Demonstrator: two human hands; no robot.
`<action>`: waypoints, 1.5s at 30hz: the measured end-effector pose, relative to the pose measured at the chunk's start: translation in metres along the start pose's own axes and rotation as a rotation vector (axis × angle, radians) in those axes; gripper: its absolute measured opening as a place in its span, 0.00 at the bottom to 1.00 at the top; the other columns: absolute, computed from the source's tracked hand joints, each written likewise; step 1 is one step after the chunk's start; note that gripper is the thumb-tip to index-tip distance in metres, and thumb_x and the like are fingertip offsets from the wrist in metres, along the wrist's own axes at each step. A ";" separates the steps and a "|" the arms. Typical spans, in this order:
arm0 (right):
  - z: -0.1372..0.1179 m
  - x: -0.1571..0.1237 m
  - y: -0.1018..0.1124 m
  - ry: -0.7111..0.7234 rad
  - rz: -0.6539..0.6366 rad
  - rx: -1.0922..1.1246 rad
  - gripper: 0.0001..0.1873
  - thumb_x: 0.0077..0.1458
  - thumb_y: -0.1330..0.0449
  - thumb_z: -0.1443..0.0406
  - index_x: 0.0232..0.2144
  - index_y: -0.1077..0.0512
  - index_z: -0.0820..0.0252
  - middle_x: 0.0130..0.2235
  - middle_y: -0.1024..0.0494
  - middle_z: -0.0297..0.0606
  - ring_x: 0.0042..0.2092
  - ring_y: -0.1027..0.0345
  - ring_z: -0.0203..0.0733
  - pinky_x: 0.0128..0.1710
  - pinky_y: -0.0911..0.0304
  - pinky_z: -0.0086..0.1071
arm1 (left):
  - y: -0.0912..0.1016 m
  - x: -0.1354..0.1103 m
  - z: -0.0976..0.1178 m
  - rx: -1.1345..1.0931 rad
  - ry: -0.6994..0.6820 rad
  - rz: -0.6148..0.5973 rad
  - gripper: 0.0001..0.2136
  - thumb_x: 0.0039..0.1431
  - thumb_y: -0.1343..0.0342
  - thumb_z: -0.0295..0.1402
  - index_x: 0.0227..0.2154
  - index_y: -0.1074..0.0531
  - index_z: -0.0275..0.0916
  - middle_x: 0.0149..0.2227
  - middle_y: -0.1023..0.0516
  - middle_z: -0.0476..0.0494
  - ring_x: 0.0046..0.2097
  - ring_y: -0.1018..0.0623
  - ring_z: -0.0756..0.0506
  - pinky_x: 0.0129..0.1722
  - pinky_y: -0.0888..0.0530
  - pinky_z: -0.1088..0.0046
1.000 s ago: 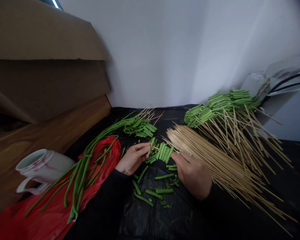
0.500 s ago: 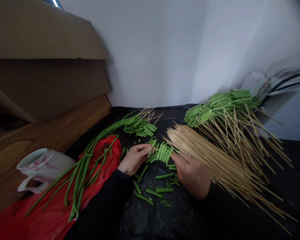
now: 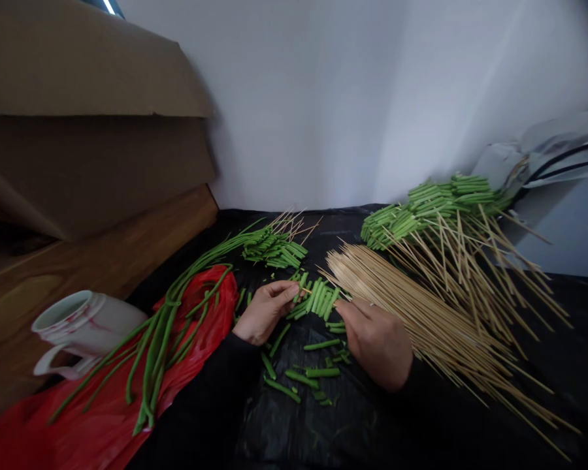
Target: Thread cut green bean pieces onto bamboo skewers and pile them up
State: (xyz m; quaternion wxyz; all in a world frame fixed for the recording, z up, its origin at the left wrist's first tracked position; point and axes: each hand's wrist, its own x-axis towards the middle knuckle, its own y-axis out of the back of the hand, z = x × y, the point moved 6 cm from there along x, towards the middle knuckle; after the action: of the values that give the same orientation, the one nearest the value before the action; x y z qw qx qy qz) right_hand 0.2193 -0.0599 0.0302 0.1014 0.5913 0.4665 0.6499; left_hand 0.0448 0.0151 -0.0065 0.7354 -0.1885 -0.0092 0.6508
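Observation:
Between my hands, several cut green bean pieces sit side by side on a wooden skewer. My right hand is closed at the skewer's right end, most of which its fingers hide. A single bean piece is pinched by my left hand at the skewer's left end, where a short bit of bare wood shows. Loose cut bean pieces lie below on the black plastic sheet. Right of my right hand spreads a large bundle of bare skewers.
Filled bean skewers are piled at the back right, with a smaller pile at back centre. Long whole beans lie over a red plastic bag at left. A white mug lies tilted beside a cardboard box.
Very little differs. Both hands keep their grip and place, and the row of bean pieces on the skewer looks the same.

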 end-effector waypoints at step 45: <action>-0.007 -0.001 0.001 0.012 0.013 -0.020 0.13 0.58 0.51 0.73 0.38 0.27 0.62 0.27 0.28 0.35 0.27 0.39 0.35 0.27 0.53 0.32 | -0.009 -0.003 -0.008 0.050 0.029 -0.052 0.12 0.37 0.28 0.33 0.26 0.22 0.34 0.26 0.26 0.49 0.28 0.31 0.55 0.32 0.34 0.77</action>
State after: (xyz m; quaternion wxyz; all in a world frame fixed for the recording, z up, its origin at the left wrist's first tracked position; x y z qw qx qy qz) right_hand 0.2145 -0.0645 0.0312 0.1005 0.5895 0.4569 0.6585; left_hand 0.0547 0.0094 -0.0109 0.7566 -0.1792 0.0127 0.6287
